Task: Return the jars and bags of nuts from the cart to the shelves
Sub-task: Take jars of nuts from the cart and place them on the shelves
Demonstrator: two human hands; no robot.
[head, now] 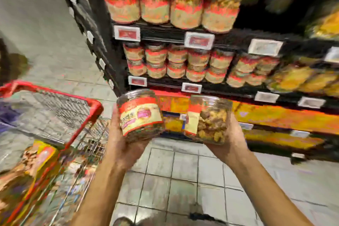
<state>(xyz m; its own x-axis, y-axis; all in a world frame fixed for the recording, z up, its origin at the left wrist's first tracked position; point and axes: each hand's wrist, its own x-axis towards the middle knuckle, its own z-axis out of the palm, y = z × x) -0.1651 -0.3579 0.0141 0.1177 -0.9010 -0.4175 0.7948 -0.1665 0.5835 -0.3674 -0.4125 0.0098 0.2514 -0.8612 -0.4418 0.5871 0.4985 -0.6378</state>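
We are holding a jar of nuts in each hand, in front of the shelves: our left hand (121, 145) is cupping the labelled jar (140, 115) from below, fingers curled round it, and our right hand (229, 143) is gripping the clear-sided jar (209, 121) likewise. Both are hovering just beside each other, below the shelf (220, 89) of small jars (176, 64). The red cart (82, 97), with bags (36, 161) lying in it, is standing at our left

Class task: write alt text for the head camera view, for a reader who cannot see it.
The left hand grips a short clear plastic jar of nuts with a red-and-cream label and the right hand a matching jar, before black shop shelves stocked with similar jars. A red-rimmed wire cart holding colourful bags stands at left.
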